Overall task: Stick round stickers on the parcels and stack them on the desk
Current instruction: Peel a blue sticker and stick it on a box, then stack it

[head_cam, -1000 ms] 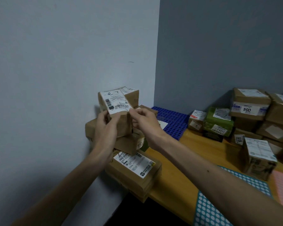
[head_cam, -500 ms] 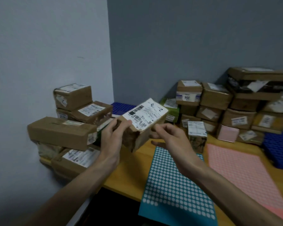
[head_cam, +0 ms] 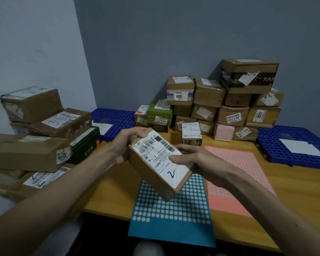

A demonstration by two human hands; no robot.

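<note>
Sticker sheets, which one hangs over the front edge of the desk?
The teal sheet, under the held parcel: its near end sticks out past the desk edge. The pink sheet beside it lies wholly on the desk.

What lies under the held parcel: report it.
The teal sticker sheet lies on the desk beneath the parcel, held up by the left hand and right hand. The parcel covers the sheet's far edge.

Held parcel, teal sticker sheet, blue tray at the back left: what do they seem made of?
Held parcel: looks like brown cardboard, matte, creased at the edges, with a white paper label bearing printed barcodes. Teal sticker sheet: probably paper backing, thin and flat, with rows of white dots. Blue tray: likely moulded plastic, uniform colour, regular grid of holes.
</note>
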